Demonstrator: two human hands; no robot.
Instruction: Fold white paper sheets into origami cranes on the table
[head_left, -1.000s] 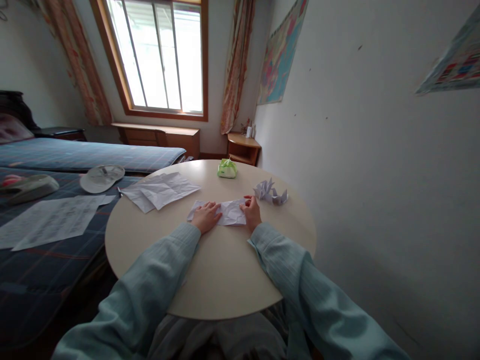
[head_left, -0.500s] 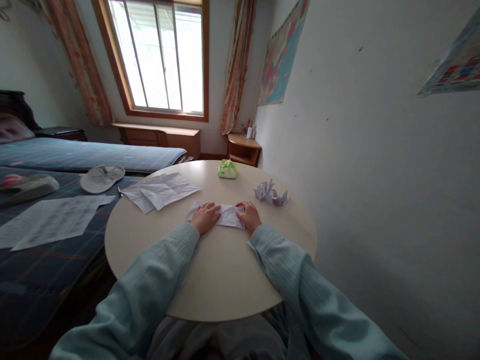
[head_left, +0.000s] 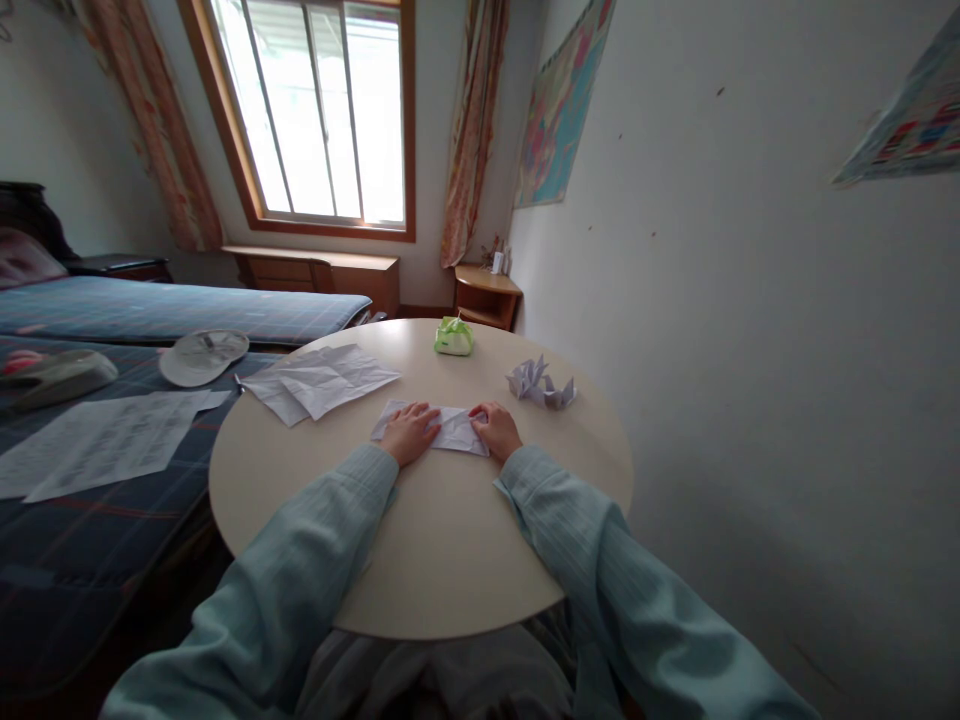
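A creased white paper sheet (head_left: 454, 428), folded into a strip, lies on the round beige table (head_left: 450, 540). My left hand (head_left: 411, 432) rests flat on the strip's left part, fingers stretched out. My right hand (head_left: 495, 430) presses on its right end with fingers curled down onto the paper. Both arms wear pale blue sleeves.
Several crumpled sheets (head_left: 319, 380) lie at the table's left. A green tissue pack (head_left: 454, 338) sits at the far edge, folded paper figures (head_left: 540, 385) at the right. A bed (head_left: 90, 440) with papers and a cap (head_left: 202, 356) stands left; the wall is close on the right.
The paper's right side has been folded over toward the left, making a narrower strip. My right hand moved left with it and now presses down on the fold.
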